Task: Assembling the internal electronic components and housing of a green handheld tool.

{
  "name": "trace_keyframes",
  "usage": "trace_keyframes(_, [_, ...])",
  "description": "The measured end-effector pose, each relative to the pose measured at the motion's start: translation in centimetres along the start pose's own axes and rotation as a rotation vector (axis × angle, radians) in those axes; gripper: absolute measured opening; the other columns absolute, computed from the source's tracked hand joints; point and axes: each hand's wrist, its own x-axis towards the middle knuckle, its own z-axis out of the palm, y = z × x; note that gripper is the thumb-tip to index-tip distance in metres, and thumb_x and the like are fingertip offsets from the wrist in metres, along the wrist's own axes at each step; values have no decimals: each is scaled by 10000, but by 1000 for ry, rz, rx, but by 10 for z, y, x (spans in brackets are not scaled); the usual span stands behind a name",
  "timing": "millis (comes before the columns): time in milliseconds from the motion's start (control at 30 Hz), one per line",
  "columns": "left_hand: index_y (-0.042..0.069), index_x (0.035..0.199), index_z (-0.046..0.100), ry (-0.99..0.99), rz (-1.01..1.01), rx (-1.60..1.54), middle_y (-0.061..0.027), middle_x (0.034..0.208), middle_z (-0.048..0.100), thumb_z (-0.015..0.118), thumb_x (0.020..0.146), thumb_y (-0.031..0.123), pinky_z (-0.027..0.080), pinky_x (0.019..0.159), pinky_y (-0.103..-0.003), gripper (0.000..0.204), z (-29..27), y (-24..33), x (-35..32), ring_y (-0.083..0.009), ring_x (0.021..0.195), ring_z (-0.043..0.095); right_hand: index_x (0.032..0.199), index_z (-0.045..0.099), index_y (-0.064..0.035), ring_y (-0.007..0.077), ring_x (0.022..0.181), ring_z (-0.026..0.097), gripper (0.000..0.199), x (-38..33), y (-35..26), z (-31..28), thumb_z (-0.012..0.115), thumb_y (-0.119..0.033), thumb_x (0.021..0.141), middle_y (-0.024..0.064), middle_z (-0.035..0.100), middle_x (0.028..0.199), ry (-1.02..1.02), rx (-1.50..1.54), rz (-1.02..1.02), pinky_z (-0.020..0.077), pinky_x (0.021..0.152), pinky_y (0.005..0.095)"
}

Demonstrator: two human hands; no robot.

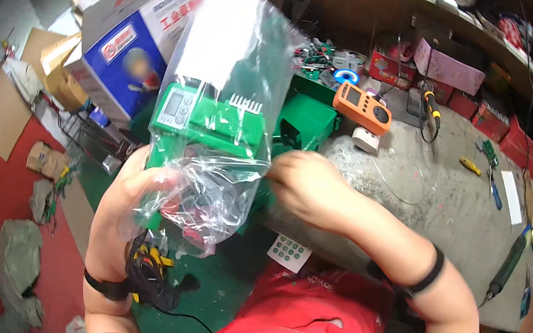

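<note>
Clear, crinkled film sheathed a boxy green device [227, 125] in the left hand's [143, 181] grip.
That hand clasped the device's lower left side, its fingers partly hidden by glossy folds; the right hand [303, 181] curled at the right edge of the plastic bag [211, 203], though whether it pinched the film I could not tell. The device, raised in front of the body, had a smooth grey panel [176, 108] with a rectangular screen and round buttons, beside a comb of white slots. Just beyond lay an orange, rounded-corner meter [363, 108] on a scuffed grey worktop [439, 164]; to the left leaned a flat-sided white-and-blue cardboard carton [107, 73]. Nearer the red fabric apron [311, 319] was a white sheet [289, 253] of round dots.
</note>
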Motion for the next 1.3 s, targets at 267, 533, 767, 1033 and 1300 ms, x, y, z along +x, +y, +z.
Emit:
trace_keyframes(267, [-12,1107,590,-154,-344,83,-72,837,611,677,770,185,443,561,-246,400,-53,-26,45,-134,631,558,1094,710,-11,326,1292,494,327,57,69,31,592,-190,847,175,652,1200,-261,-743,368,345,1060,519])
trace_keyframes(533, [32,891,593,-129,-302,134,-11,699,537,617,873,273,434,530,-236,242,-9,-34,66,-91,589,519,1065,680,-49,313,1239,514,302,-29,59,3,636,-209,813,139,633,1173,-3,-359,285,364,1041,540])
trace_keyframes(767, [75,768,574,-364,-579,-190,-1,652,550,481,1006,330,437,495,-241,360,-40,-122,134,-92,539,516,1077,673,-55,309,1247,507,319,-45,51,20,648,-262,836,131,634,1175,-243,-240,321,364,1051,528])
trace_keyframes(1033, [-12,1283,544,-420,-459,-157,-102,1084,668,657,910,185,543,735,-302,437,-65,-123,139,-159,878,652,974,674,-63,305,940,603,195,-21,-1,17,662,-148,798,96,646,941,-84,93,55,502,836,415])
trace_keyframes(1300, [-57,1414,405,-364,-309,81,-140,1307,559,628,715,17,420,1014,-303,737,-49,-97,150,-203,1169,547,1245,603,-63,375,1143,577,412,52,5,88,584,-307,914,185,611,1226,-213,182,-80,456,973,453])
